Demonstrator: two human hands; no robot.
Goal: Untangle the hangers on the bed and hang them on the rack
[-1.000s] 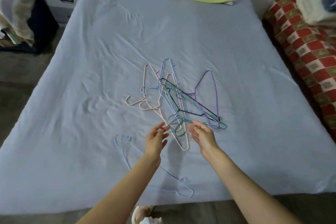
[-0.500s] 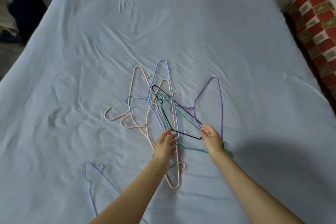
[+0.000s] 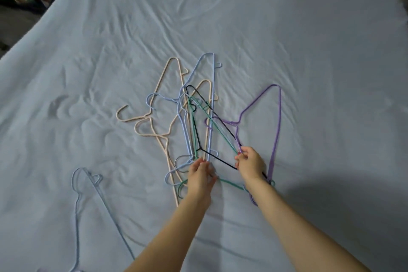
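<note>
Both forearms are bare all the way up to the frame edge — no sleeves, no watch, no bracelets or rings that I can make out. Left hand [image 3: 199, 175] and right hand [image 3: 250, 162] have red-painted nails — that's about it

No readable text anywhere in this shot.
Looked over the bed sheet [image 3: 287, 40], the tangled hangers [image 3: 199, 121] mid-frame and the clutter in the upper left corner: no labels, brands or numbers.
</note>
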